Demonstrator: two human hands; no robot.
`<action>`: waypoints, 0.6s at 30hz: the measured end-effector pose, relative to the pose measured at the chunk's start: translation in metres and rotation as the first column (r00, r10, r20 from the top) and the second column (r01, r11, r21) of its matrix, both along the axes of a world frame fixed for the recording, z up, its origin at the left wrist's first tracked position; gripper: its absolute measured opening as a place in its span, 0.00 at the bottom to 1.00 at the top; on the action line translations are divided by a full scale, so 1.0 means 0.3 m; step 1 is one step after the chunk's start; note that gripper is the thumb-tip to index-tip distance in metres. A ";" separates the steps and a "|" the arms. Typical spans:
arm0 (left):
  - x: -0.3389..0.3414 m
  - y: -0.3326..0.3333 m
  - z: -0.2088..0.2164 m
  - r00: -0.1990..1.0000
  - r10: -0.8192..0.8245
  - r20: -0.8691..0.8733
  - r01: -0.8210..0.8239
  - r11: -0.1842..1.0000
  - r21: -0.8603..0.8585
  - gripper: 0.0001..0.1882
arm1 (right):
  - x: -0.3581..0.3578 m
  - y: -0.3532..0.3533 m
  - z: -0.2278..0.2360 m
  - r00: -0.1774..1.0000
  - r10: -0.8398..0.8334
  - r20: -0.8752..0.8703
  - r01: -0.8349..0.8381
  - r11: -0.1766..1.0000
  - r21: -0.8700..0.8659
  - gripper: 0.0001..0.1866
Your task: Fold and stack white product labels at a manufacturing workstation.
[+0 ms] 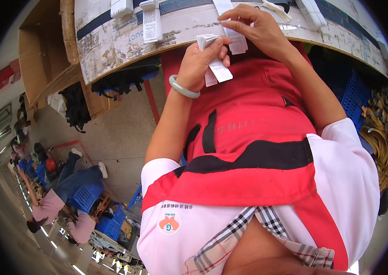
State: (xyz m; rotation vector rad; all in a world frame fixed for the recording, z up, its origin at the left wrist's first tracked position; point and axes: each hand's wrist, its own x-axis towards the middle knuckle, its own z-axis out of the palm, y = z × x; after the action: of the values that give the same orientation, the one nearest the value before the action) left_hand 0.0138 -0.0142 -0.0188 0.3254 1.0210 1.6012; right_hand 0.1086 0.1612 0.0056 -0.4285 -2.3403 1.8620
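My left hand (201, 59), with a pale green bangle on its wrist, is closed around a small bundle of white printed labels (221, 71). The labels fan out above and below the fist, in front of the red apron. Just to the right, my right hand (258, 30) reaches over the table's near edge. Its fingers are loosely bent and apart, and I see nothing between them. Under those fingers lies another stack of white printed labels (237, 45), partly covered by the hand and hanging over the edge.
The worn, white-covered table (106, 50) carries more label stacks (151, 25) and a white bundle (311, 13) at right. An open cardboard box (47, 50) stands left. Blue crates (354, 98) and brown strips (382, 137) are at right. People in pink shirts (49, 204) work at far left.
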 end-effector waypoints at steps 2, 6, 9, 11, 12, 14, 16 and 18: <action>-0.002 -0.006 -0.004 1.000 0.017 0.019 -0.017 1.000 -0.005 0.16 | -0.041 0.023 0.021 0.960 -0.154 -0.235 0.265 0.772 0.577 0.07; 0.003 0.011 0.007 0.993 0.098 -0.066 -0.102 0.993 -0.064 0.13 | -0.041 0.064 -0.055 0.956 -0.105 -0.274 0.242 0.808 0.538 0.06; -0.006 0.015 0.003 0.929 0.180 -0.324 -0.222 0.970 -0.095 0.10 | -0.037 0.053 -0.049 0.964 -0.092 -0.250 0.207 0.851 0.482 0.06; -0.012 0.022 0.003 0.813 0.292 -0.504 -0.356 0.934 -0.034 0.06 | -0.037 0.031 -0.029 0.959 -0.120 -0.258 0.229 0.863 0.450 0.06; -0.016 0.031 0.004 0.739 0.338 -0.583 -0.410 0.912 0.009 0.05 | -0.039 0.024 -0.015 0.950 -0.156 -0.269 0.262 0.868 0.421 0.06; -0.018 0.035 -0.007 0.721 0.364 -0.590 -0.407 0.911 0.065 0.07 | -0.049 0.025 -0.025 0.962 -0.166 -0.218 0.251 0.854 0.456 0.06; -0.015 0.049 -0.001 0.753 0.342 -0.562 -0.385 0.922 0.046 0.07 | -0.052 0.045 -0.043 0.967 -0.187 -0.172 0.248 0.834 0.492 0.06; -0.021 0.054 -0.010 0.744 0.333 -0.580 -0.377 0.925 0.047 0.07 | -0.061 0.054 -0.053 0.966 -0.163 -0.200 0.239 0.857 0.456 0.06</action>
State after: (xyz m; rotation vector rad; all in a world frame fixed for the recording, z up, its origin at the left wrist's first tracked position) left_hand 0.0075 0.0020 -0.0218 0.6247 1.6937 1.8464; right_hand 0.0903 0.1775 -0.0104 -0.4281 -2.4224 1.1230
